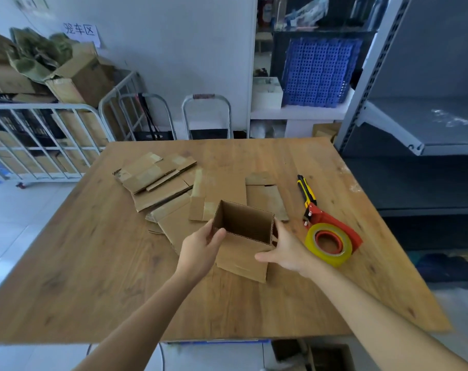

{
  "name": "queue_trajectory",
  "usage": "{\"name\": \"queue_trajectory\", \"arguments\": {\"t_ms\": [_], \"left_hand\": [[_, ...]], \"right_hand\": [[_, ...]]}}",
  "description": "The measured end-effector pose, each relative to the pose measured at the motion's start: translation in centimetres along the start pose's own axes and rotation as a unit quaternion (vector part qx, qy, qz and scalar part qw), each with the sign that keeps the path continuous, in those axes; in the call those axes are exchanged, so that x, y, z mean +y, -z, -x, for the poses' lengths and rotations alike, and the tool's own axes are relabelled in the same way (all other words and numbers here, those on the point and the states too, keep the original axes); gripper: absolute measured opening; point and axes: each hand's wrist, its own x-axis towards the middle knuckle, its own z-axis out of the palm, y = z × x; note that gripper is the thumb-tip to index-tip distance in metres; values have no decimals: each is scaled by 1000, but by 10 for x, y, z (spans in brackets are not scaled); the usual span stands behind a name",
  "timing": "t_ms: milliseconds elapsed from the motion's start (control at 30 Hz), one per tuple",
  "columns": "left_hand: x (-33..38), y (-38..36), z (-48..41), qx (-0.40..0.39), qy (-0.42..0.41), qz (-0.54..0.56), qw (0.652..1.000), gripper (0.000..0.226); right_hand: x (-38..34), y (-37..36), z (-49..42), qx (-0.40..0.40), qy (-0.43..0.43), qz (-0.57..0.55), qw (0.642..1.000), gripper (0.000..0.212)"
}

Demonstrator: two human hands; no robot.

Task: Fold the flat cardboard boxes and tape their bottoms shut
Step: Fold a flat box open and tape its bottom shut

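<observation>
A small cardboard box (243,223) stands opened into a square tube near the middle of the wooden table (93,277), its open end facing up toward me. My left hand (200,250) grips its left wall, thumb at the rim. My right hand (283,250) holds the right wall, thumb stretched across the lower front face. A pile of flat cardboard boxes (158,180) lies behind to the left, and another flat box (265,196) lies just behind. A red tape dispenser with a yellowish roll (332,242) sits close to the right of my right hand.
A yellow and black utility knife (306,190) lies behind the dispenser. Metal shelving (415,124) stands at the right beyond the table edge. White carts with cartons (40,135) are at the left, and folded hand trucks (206,116) lean against the wall.
</observation>
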Motion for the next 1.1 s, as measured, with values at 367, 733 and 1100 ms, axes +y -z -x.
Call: {"name": "queue_trajectory", "arguments": {"t_ms": [367, 733, 1100], "left_hand": [[-2, 7, -1, -3, -113, -113, 987, 48], [-3, 9, -27, -45, -160, -195, 967, 45], [-2, 5, -53, -191, -139, -253, 938, 62]], "right_hand": [[3, 32, -22, -15, 6, 54, 998, 96], [5, 38, -31, -63, 14, 75, 995, 93], [3, 42, -46, -85, 9, 102, 991, 104]]}}
